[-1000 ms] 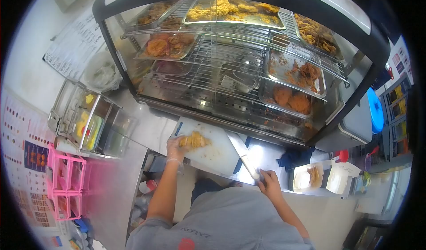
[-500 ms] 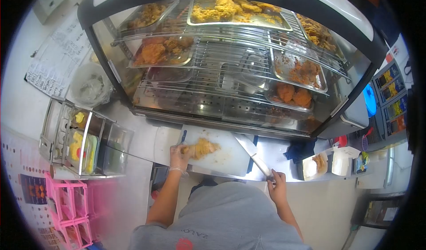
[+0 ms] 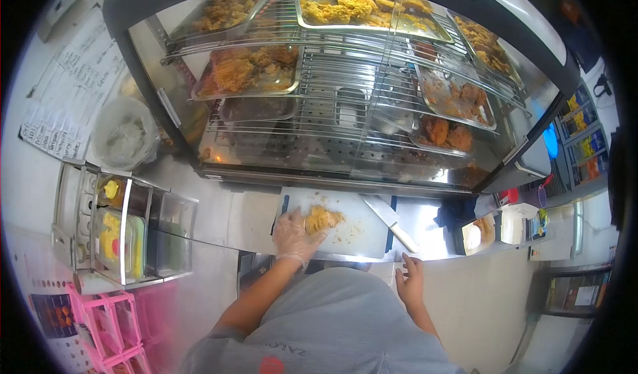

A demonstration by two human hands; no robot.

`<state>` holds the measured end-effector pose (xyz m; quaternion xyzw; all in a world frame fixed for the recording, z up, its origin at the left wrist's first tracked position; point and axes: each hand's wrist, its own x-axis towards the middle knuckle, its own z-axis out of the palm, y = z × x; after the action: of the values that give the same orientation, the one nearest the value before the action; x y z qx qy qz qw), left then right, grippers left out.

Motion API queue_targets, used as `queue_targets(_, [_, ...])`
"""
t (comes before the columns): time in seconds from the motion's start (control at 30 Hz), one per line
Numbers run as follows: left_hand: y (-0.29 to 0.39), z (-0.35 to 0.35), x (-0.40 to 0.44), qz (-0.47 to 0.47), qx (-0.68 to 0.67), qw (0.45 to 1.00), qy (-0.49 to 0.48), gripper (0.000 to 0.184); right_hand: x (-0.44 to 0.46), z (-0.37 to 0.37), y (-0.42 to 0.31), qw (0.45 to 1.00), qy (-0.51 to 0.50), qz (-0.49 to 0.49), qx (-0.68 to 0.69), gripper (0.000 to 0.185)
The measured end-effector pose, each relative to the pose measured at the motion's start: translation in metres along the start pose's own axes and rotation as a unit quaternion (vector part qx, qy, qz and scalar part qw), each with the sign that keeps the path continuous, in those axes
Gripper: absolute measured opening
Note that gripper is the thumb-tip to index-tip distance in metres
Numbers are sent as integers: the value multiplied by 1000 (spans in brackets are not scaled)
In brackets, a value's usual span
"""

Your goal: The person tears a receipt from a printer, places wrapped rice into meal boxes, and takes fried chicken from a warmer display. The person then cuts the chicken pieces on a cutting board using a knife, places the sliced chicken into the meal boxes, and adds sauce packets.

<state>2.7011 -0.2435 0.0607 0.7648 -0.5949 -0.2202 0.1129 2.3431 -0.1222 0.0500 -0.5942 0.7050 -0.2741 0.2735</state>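
Note:
A piece of fried food (image 3: 322, 220) lies on the white cutting board (image 3: 352, 238), with crumbs around it. My left hand (image 3: 296, 236), in a clear glove, is spread at the food's left side, its fingers apart over the board's left part. A knife (image 3: 389, 220) with a white handle rests across the board's right edge, the handle end pointing toward me. Just below that handle, my bare right hand (image 3: 410, 278) is off the knife with its fingers apart and nothing in them.
The glass display cabinet (image 3: 332, 181) with trays of fried food rises behind the board. A metal rack of containers (image 3: 126, 224) and pink baskets (image 3: 113, 327) are at the left. Open food boxes (image 3: 480, 234) sit at the right, beside a dark cloth (image 3: 456, 214).
My left hand has moved right over the board and opened beside the food. My right hand has let go of the knife handle and dropped below it. The view has shifted.

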Motion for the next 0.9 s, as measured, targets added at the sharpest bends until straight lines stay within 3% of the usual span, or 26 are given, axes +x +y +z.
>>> queue_targets(0.17, [32, 1, 23, -103, 18, 989, -103, 123, -7, 0, -5, 1000, -6, 7, -11, 57])
queue_targets(0.37, [78, -4, 26, -217, -51, 969, -105, 129, -6, -14, 5, 999, -23, -8, -30, 55])
queue_targets(0.47, [90, 23, 24, -211, 5, 977, -10, 128, -3, -24, 13, 999, -32, -18, -28, 55])
queue_targets(0.57, [95, 35, 28, -213, 27, 977, 11, 126, 0, -35, 33, 999, -36, -32, -17, 56])
queue_targets(0.67, [80, 54, 15, -130, 9, 986, 103, 123, 4, -46, 56, 999, -35, -25, 10, 57])
queue_targets(0.77, [50, 50, 6, -21, -46, 995, 86, 121, 5, -66, 79, 998, -49, 4, 37, 58])
queue_targets(0.9, [16, 68, 5, 16, -53, 992, 111, 123, 13, -94, 102, 997, -65, -9, 27, 56])
